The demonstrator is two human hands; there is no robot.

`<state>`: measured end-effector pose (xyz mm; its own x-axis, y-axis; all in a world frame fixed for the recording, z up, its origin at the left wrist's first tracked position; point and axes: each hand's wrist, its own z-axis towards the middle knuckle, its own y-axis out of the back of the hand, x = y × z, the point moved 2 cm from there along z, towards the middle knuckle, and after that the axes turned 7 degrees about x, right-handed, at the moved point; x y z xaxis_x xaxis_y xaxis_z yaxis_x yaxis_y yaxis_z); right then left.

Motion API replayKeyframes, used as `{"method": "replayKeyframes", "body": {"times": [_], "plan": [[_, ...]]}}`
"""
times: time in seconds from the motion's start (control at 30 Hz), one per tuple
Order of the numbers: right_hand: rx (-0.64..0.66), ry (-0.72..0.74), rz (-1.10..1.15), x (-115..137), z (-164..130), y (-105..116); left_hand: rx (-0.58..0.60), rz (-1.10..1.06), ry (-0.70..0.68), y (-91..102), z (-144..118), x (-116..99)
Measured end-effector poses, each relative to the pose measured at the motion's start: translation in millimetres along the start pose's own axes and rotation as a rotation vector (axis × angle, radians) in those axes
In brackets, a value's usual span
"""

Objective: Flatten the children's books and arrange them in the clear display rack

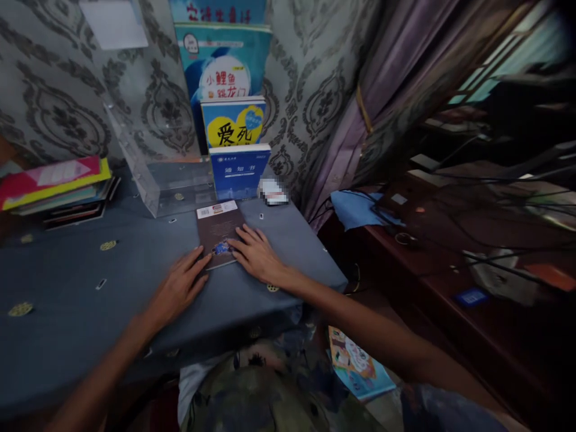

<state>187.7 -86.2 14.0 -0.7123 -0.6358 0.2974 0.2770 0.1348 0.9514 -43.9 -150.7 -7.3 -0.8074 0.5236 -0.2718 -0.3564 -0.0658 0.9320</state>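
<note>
Far left of the brown book (pixel 215 222), there's a stack of books (pixel 56 187), pink and yellow on top, any lettering too blurred to catch. Moving in, a clear plastic stand (pixel 153 183) sits beyond the brown book, to its left. Here's the left hand (pixel 180 283), fingers loosely straight and slightly parted, fingertips at the brown book's lower left edge, gripping nothing. The brown book itself lies flat on the blue-grey tablecloth (pixel 63 270): barcode on a white strip at its far end, fine print unreadable.

Straight beyond it, upright covers rise in tiers! A blue book (pixel 238 174) reads "通知书"; over that, a yellow-and-blue book (pixel 234 123) shows "爱" and "死"; next, a teal book (pixel 225 60), "小鲤鱼跳龙门"; highest, a cut-off blue cover (pixel 220 11) that looks like "安徒生童话".

Now the right hand (pixel 260 257), open wide, fingers spread flat across the brown book's right edge, pressing or resting, can't tell which. Past that edge, farther back, a pale blurred item (pixel 274 193). And down below right, a colourful book (pixel 360 363), title too small.
</note>
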Motion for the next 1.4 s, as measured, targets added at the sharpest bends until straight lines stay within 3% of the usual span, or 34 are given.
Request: {"method": "replayKeyframes", "body": {"times": [0.1,0.3,0.57,0.7,0.87,1.0,1.13,1.27,1.4], "plan": [[-0.02,-0.086,0.047,-10,3,0,0.013,0.022,0.037,-8.0,8,4],[-0.051,-0.04,0.104,-9,-10,-5,-0.013,0.082,0.06,-16.1,3,-10],[-0.019,0.021,0.065,14,-85,-1,-0.054,0.262,-0.211,-13.2,-45,-53],[0.013,0.1,0.076,22,-125,-9,-0.086,0.353,-0.283,-18.5,-64,-65],[-0.15,0.14,0.179,10,-146,-18,-0.089,0.389,-0.353,-3.5,-60,-65],[-0.297,0.226,0.344,-4,-136,0,-0.111,0.282,-0.375,30.9,-43,-65],[-0.407,0.186,0.474,-16,-103,29,-0.18,-0.043,-0.18,54.4,-11,-63],[-0.453,0.108,0.644,-31,-48,30,-0.374,-0.404,0.062,47.4,32,-49],[-0.427,-0.028,0.711,-47,0,14,-0.447,-0.459,0.319,31.0,65,-27]]}}
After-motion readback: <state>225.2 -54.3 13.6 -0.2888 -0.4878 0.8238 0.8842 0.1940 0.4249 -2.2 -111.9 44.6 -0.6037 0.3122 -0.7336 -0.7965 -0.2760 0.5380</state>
